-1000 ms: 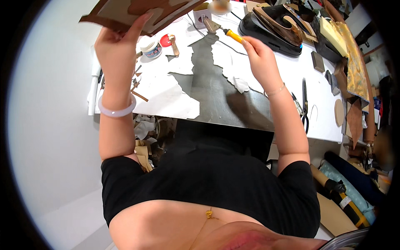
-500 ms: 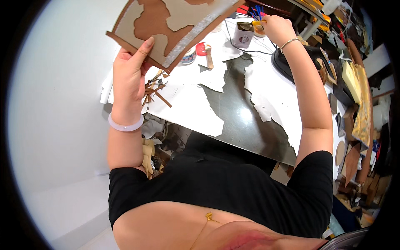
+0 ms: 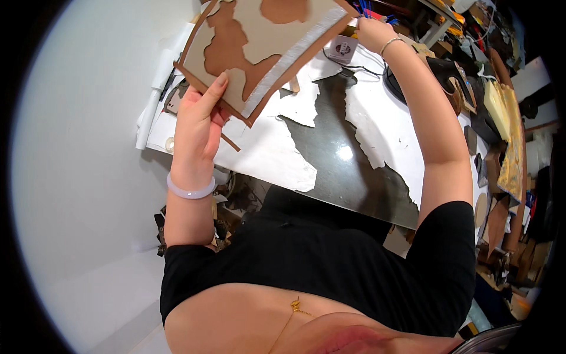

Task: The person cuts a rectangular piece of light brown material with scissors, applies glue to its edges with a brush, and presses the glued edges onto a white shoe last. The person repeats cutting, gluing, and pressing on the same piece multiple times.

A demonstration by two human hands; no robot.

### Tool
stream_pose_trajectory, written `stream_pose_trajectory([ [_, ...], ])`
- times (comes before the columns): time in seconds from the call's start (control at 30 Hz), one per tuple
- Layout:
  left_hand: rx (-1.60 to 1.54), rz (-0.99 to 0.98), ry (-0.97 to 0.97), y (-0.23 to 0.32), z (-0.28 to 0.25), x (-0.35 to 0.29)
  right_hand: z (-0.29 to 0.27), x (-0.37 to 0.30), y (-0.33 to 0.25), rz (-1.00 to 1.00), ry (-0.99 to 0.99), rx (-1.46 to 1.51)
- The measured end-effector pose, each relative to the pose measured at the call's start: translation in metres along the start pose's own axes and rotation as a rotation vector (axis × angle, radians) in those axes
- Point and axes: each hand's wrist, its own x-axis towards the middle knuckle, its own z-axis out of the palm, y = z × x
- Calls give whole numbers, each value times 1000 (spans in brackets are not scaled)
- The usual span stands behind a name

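Observation:
My left hand grips a flat brown leather panel by its lower left corner, thumb on top and fingers beneath. Cream patches with wavy outlines cover much of it, and a whitish band runs along its right edge. The panel is raised and tilted above the table. Beside its upper right corner, my right hand is closed on a slim yellow-handled tool, mostly hidden by the hand and the panel. Below that hand stands a pale square tin, its top covered from view.
Torn white paper lies over the dark, shiny tabletop. A black rounded object and a cable sit at the right. Leather scraps and yellow foam crowd the far right; a white roll lies by the left wall.
My left hand has brought the panel right and slightly down, now covering the jar and red lid. My right hand has moved slightly left with the yellow-handled tool, from over the tin toward the panel.

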Motion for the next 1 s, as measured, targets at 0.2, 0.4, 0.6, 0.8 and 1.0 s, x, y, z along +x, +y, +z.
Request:
stream_pose_trajectory([
  [0.2,-83,-4,25,-23,3,-15,-32,-42,6,115,168,153],
  [0.4,219,-351,-23,-64,-19,-56,-46,-130,138,226,743,9],
  [0.6,518,-471,26,-121,-39,-88,2,-176,261,359,118,73],
  [0.8,191,-453,19,-130,-34,-96,11,-142,305,402,-39,165],
  [1.0,-82,-507,114,-133,-33,-72,11,-136,313,358,-7,327],
])
